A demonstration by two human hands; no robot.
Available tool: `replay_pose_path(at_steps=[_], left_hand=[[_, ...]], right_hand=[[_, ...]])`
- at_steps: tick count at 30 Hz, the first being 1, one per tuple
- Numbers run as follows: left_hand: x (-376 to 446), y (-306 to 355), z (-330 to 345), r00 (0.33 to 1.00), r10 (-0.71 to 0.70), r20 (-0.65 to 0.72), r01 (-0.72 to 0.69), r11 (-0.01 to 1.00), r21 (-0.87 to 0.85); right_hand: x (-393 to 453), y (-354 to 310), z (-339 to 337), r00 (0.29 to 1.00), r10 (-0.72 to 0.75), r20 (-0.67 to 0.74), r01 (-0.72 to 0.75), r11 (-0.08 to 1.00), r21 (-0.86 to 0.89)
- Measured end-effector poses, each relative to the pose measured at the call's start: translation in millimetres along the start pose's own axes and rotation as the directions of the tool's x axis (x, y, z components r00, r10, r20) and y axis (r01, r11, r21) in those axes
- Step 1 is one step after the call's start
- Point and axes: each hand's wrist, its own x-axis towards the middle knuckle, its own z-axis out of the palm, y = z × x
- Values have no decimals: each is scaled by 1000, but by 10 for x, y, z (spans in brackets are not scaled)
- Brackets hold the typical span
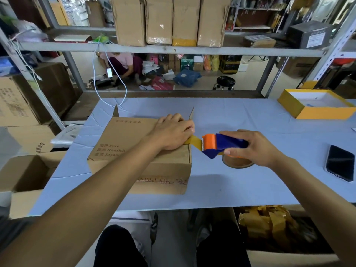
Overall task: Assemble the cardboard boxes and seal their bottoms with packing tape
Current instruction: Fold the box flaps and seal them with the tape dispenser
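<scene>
A cardboard box [123,143] lies on the pale blue table [240,180], its closed flaps facing up. My left hand [171,132] presses flat on the box's top near the right edge, fingers over the tape's end. My right hand [256,147] grips a blue and orange tape dispenser [219,145] just right of the box. A strip of brown tape [194,140] runs taut from the dispenser to the box top under my left fingers. The tape roll [238,161] hangs below the dispenser.
A black phone [340,162] lies at the table's right edge. A yellow open box [316,106] sits back right. Open cartons stand at left [23,174] and under the table at right [279,232]. Metal shelving [173,50] with boxes crosses behind; a person crouches beyond.
</scene>
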Motion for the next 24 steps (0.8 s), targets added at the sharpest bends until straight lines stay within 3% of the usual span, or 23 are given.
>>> replay_pose_path(at_steps=[8,12,16,19,24], left_hand=[[1,2,6,1000,-9,-25,9,1000,-8],[22,19,37,999,-1,-32,2,1000,12],[33,11,39,999,4,-42,-3,1000,24],[35,24,26,999,12,-46,-10,999,41],[15,44,37,999,17,-52,-14,999,50]], right_hand=[[365,-451,63,988,-108,107,139,929,-343],[348,-434,88,986,44,164,-19,988,-154],[347,-451,114,996,25,91,-3,974,-225],[348,-439,122,979,134,153,-132,991,-20],[358,-552,72,989,84,121,-56,974,-221]])
